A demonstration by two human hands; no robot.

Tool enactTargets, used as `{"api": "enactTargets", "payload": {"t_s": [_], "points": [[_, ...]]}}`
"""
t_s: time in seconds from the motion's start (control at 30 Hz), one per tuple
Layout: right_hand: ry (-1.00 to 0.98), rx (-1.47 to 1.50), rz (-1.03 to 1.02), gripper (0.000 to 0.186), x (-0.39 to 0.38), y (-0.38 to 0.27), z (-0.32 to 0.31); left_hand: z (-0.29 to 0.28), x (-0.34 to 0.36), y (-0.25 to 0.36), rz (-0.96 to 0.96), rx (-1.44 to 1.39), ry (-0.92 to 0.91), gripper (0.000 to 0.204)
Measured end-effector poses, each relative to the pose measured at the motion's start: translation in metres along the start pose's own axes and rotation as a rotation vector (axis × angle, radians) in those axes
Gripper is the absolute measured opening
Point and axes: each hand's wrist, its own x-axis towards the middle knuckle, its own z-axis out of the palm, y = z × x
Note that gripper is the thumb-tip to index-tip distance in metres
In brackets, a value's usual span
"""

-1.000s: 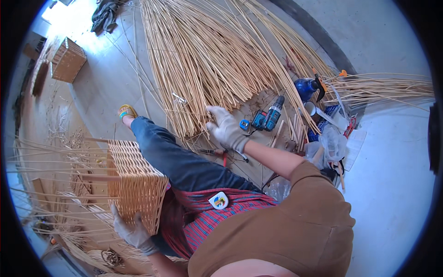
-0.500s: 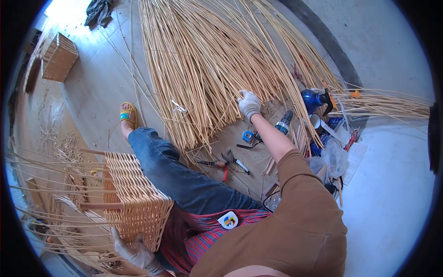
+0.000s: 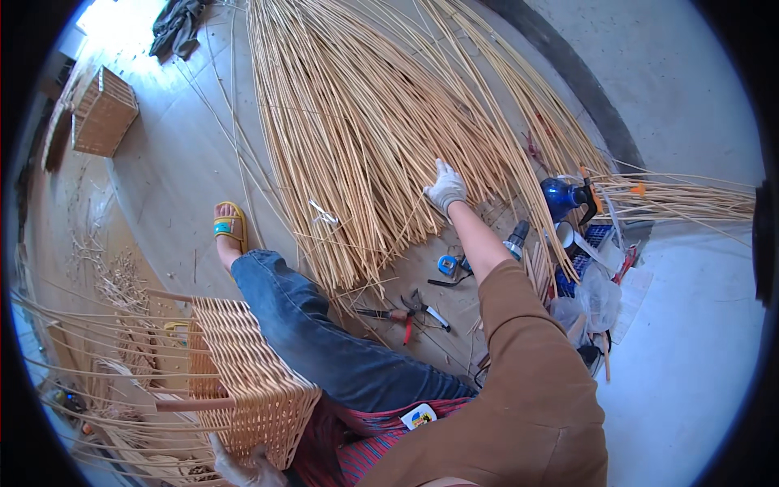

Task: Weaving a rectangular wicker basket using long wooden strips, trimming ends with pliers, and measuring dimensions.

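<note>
My gloved left hand point(image 3: 243, 464) grips the lower part of a half-woven wicker basket point(image 3: 264, 398), which lies on its side by my leg with long stakes fanning out to the left. My gloved right hand point(image 3: 446, 185) is stretched out onto a large spread bundle of pale rods point(image 3: 357, 130), fingers apart and touching the rods. Below it lie a blue tape measure point(image 3: 446, 264), cutting tools point(image 3: 412, 307) and a drill point(image 3: 516, 239), partly hidden by my arm.
A finished-looking wicker basket point(image 3: 104, 114) and dark cloth point(image 3: 178, 24) lie at the upper left. A blue spray bottle point(image 3: 560, 197), plastic bags point(image 3: 599, 300) and more rods point(image 3: 682, 199) are at the right. Scraps point(image 3: 122, 284) litter the left floor.
My right arm has reached forward and to the right, onto the rods. The basket in my left hand has shifted lower in the picture as the view moved.
</note>
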Motion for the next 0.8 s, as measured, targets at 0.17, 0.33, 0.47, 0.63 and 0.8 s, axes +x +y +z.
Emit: {"api": "enactTargets", "payload": {"t_s": [0.17, 0.33, 0.47, 0.63, 0.8], "points": [[0.029, -0.178, 0.033, 0.096, 0.010, -0.011, 0.005, 0.003, -0.001, -0.010, 0.076, -0.049, 0.001, 0.065], [0.060, -0.160, -0.076, 0.073, -0.002, -0.033, 0.027, 0.005, 0.002, -0.004, 0.071, 0.038, 0.051, 0.064], [0.158, -0.128, -0.084, 0.078, -0.003, -0.026, 0.046, 0.007, 0.005, -0.004, 0.064, -0.032, 0.054, 0.066], [0.105, 0.005, -0.102, 0.079, -0.013, -0.041, 0.049, 0.005, -0.002, -0.021, 0.041, 0.109, -0.044, 0.073], [-0.081, 0.147, -0.132, 0.079, -0.052, -0.077, 0.076, 0.003, 0.008, -0.012, -0.068, 0.141, -0.120, 0.084]]}}
